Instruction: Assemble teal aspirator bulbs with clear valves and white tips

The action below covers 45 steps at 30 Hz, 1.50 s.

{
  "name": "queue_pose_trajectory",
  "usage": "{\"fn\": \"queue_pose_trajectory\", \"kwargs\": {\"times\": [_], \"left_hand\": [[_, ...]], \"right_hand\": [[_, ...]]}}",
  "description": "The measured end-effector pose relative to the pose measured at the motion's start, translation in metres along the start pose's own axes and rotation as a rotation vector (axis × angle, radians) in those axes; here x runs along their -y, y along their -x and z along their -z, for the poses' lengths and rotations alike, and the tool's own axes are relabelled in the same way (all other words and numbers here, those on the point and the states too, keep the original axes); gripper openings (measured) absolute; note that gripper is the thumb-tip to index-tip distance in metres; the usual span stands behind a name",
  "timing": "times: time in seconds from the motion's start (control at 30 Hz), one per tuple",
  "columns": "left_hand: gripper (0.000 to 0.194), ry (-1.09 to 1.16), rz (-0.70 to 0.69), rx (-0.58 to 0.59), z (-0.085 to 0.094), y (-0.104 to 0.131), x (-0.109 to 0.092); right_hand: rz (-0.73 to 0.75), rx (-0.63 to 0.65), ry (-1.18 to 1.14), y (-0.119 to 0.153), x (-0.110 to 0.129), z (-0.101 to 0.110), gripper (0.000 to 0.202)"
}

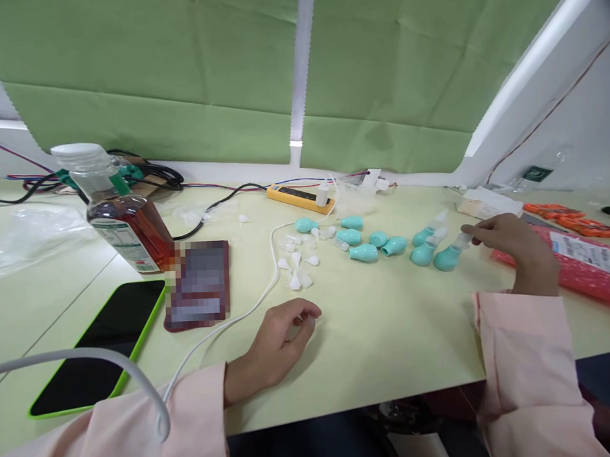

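Observation:
My right hand (523, 247) pinches the clear nozzle of a turquoise bulb aspirator (447, 258), which stands on the table at the right. Two more turquoise bulbs with clear nozzles (422, 252) stand just left of it. Several turquoise bulbs without nozzles (363, 253) lie on their sides in the middle. Small clear-white tips (295, 279) are scattered left of these bulbs. My left hand (276, 346) rests on the table nearer to me, its fingers loosely curled in, and nothing shows between them.
At left are a bottle of reddish-brown liquid (129, 228), a black-screened phone (101, 342) and a red-edged phone (201, 285). A white cable (252, 303) runs to a yellow power strip (298, 199). Orange items (572, 219), a white box (489, 202) and a red package (591, 265) lie right.

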<state>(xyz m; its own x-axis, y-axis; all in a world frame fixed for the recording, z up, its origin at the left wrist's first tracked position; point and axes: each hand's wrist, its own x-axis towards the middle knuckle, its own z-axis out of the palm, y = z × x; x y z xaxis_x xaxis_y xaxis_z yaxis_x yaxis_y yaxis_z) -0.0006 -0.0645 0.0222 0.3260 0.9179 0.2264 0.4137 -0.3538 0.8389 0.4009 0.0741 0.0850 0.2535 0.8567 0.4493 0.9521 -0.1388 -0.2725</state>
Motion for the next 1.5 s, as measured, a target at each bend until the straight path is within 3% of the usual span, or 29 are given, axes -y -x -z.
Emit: {"fn": "queue_pose_trajectory", "kwargs": {"times": [0.1, 0.17, 0.23, 0.27, 0.33, 0.4, 0.43, 0.5, 0.7, 0.93, 1.03, 1.13, 1.27, 1.4, 1.5], "left_hand": [[0.017, -0.035, -0.013, 0.000, 0.000, 0.000, 0.000], [0.017, -0.058, -0.021, 0.009, 0.000, 0.000, -0.001], [0.016, -0.080, -0.033, 0.016, 0.000, 0.000, -0.001], [0.016, -0.088, -0.037, 0.017, 0.000, 0.000, -0.001], [0.016, -0.100, -0.039, 0.016, 0.000, 0.000, -0.001], [0.016, -0.108, -0.036, 0.017, 0.000, -0.001, -0.001], [0.016, -0.112, -0.034, 0.016, 0.000, -0.001, -0.001], [0.017, -0.119, -0.035, 0.010, 0.000, 0.000, -0.001], [0.015, -0.100, -0.018, -0.029, -0.002, 0.001, 0.002], [0.012, -0.092, 0.048, -0.096, -0.001, -0.004, 0.003], [0.015, 0.047, 0.109, -0.142, 0.000, -0.006, 0.005], [0.030, 0.293, 0.180, -0.206, 0.000, -0.008, 0.007], [0.036, 0.554, 0.253, -0.172, -0.001, -0.011, 0.010], [0.028, 0.630, 0.294, -0.159, -0.002, -0.011, 0.011], [0.024, 0.581, 0.310, -0.193, -0.003, -0.011, 0.013]], "right_hand": [[-0.217, -0.016, 0.113, 0.004, 0.019, 0.013, 0.033], [-0.260, -0.316, 0.143, 0.013, 0.045, 0.018, 0.036], [-0.022, -0.590, 0.023, 0.030, 0.079, 0.012, 0.029], [0.173, -0.585, -0.071, 0.041, 0.099, 0.005, 0.027], [0.544, -0.373, -0.260, 0.069, 0.138, -0.015, 0.025], [0.851, 0.009, -0.349, 0.097, 0.170, -0.038, 0.033], [0.958, 0.154, -0.332, 0.109, 0.182, -0.048, 0.042], [1.050, 0.292, -0.268, 0.127, 0.197, -0.063, 0.049], [1.035, 0.278, -0.234, 0.134, 0.205, -0.078, 0.034], [1.020, 0.262, -0.510, 0.132, 0.204, -0.090, 0.023], [0.932, 0.242, -0.670, 0.134, 0.202, -0.086, 0.034], [0.888, 0.202, -0.788, 0.141, 0.203, -0.077, 0.040], [0.897, 0.178, -0.915, 0.158, 0.205, -0.066, 0.038], [0.937, 0.250, -0.964, 0.157, 0.205, -0.062, 0.039], [0.923, 0.402, -0.977, 0.139, 0.205, -0.068, 0.041]]}}
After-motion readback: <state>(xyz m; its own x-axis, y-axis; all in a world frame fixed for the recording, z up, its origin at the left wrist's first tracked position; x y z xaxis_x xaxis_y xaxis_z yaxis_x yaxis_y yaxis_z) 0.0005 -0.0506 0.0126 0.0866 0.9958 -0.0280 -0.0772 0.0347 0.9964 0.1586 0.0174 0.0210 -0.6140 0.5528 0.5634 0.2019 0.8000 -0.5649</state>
